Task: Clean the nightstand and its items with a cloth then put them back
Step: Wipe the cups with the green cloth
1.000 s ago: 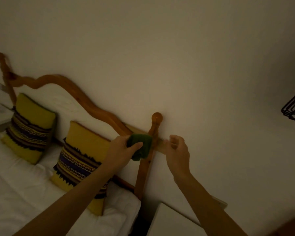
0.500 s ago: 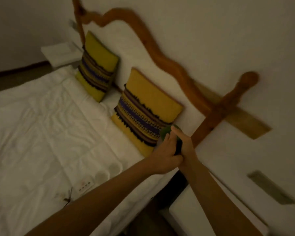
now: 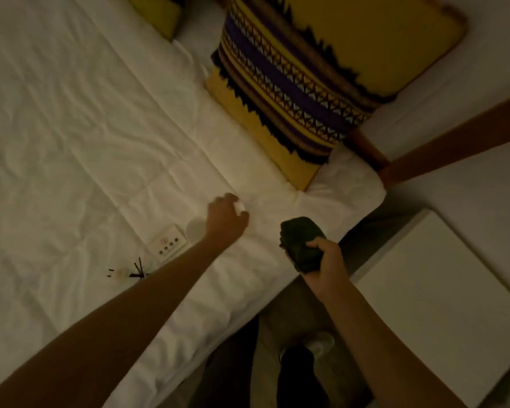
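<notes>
- Since half a second back: view swung down from the headboard onto the bed [image 3: 86,119]; hands parted, left hand [image 3: 225,219] now out over the sheet, right hand [image 3: 326,262] drawn back to the bed's edge with the cloth [image 3: 302,244].
- Left fingers curled over a small white thing [image 3: 239,207] on the sheet; pinching it or only touching, cannot tell in this dim light.
- Right fingers wrapped tight round the bunched dark green cloth, held above the bed's near edge.
- More nightstand items lying on the sheet just left of the left wrist: a round white thing [image 3: 195,228], a flat white card with red marks [image 3: 168,242], and further left something small with dark thin sticks [image 3: 137,270].
- Nightstand [image 3: 442,293], white top bare where seen, to the right of the right hand, across the dark gap beside the bed.
- Patterned yellow pillow [image 3: 312,81] beyond both hands, against the headboard.
- Key relation: small white thing right under the left fingers, cloth a short way to its right in the other hand; left hand far nearer the items, right hand nearer the nightstand.
- Likely next: lifting the small thing toward the cloth for wiping, then across to the nightstand.
</notes>
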Tool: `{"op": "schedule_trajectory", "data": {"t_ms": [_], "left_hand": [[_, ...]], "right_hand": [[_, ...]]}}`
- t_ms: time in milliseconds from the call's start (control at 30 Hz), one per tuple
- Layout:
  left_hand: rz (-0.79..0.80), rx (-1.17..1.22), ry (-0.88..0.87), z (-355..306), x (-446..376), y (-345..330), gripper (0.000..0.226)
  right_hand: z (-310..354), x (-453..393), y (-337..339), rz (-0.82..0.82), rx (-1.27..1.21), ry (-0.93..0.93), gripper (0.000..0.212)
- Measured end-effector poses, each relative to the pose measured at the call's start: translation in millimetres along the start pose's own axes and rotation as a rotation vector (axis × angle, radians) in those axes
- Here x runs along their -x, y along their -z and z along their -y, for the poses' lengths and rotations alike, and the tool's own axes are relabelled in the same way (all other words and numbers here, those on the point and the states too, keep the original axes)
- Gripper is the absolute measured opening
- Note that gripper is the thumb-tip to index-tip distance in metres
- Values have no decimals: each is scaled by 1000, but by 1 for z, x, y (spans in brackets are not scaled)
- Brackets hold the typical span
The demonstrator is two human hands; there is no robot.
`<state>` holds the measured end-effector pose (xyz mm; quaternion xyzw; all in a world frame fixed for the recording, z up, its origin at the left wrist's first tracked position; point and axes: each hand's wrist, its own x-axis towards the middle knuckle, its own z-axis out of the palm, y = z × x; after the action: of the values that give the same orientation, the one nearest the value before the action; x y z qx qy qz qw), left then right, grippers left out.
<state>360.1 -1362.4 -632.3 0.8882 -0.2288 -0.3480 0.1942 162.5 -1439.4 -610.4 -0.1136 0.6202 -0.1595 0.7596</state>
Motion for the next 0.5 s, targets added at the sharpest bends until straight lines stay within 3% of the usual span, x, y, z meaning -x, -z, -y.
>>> {"op": "schedule_trajectory", "data": {"t_ms": [167,367,500], "left_hand": [[70,-341,124,47,-60,-45,111],[-52,-381,77,46,-73,-56,96],[-20,-210,15,15,-63,-19,95]], "right_hand": [[-13,-41,20,-97,92,-24,27],[-9,-50,4,-109,160,-17,22],[13,-29,-21,-124,204,122,22]]}}
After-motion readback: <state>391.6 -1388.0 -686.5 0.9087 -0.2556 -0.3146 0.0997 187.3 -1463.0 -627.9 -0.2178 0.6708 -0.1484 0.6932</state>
